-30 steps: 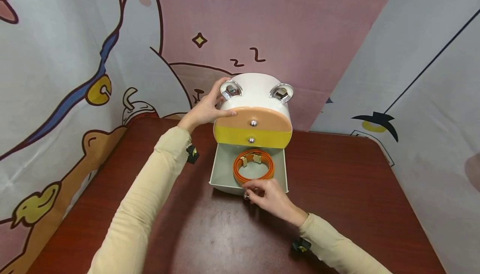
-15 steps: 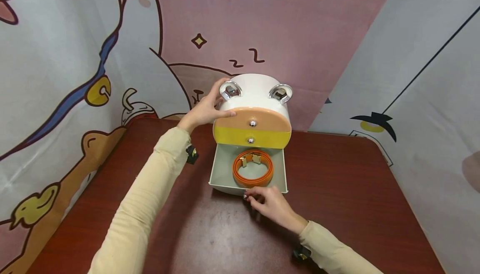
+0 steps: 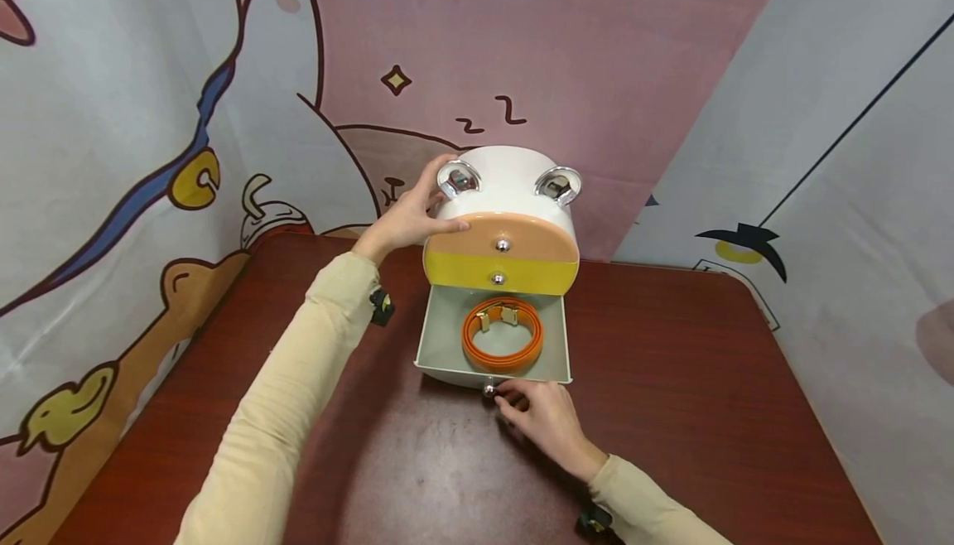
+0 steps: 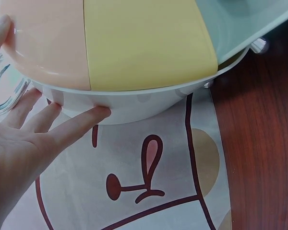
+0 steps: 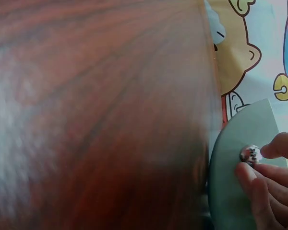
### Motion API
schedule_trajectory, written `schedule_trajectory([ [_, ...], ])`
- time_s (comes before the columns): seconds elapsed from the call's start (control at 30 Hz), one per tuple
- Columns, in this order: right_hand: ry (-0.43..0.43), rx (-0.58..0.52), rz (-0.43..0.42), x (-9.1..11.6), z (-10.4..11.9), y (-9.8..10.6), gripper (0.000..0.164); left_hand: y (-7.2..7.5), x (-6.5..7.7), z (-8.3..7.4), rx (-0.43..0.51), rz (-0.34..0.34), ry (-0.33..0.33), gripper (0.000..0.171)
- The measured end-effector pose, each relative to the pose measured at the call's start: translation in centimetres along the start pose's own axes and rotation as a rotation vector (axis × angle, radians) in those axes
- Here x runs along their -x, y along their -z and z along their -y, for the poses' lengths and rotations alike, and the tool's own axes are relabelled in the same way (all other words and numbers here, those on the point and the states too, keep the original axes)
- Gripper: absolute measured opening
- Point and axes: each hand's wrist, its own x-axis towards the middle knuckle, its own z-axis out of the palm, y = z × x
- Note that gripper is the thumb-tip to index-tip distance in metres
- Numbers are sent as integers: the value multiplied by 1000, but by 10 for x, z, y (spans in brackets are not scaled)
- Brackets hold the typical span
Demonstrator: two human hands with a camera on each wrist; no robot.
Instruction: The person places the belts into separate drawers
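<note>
A small white drawer cabinet with silver ear-like rings stands on the table. Its peach drawer and yellow drawer are closed, while the pale green bottom drawer is pulled out. Inside that drawer lies a coiled orange belt with gold-coloured metal ends. My left hand rests on the cabinet's left side, thumb on the peach front; in the left wrist view its fingers press straight against the white wall. My right hand is at the silver knob, thumb and fingertips parted right beside it.
The cabinet stands near the back of a dark red-brown wooden table. A cartoon-printed cloth hangs behind and along both sides. Black devices are strapped to both wrists.
My right hand has slipped slightly right and down from the drawer knob, which now shows fully in the head view. The left hand, cabinet and belt stay as they were.
</note>
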Motion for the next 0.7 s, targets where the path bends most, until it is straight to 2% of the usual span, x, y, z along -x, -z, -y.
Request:
schedule_trajectory([
  [0.23, 52, 133, -107, -1, 3, -6, 12, 1, 9, -23, -4, 17, 2, 91],
  [0.57, 95, 286, -144, -5, 5, -10, 16, 1, 8, -23, -16, 14, 12, 91],
  [0.7, 109, 316, -149, -7, 5, -12, 16, 0, 8, -23, -17, 10, 24, 92],
])
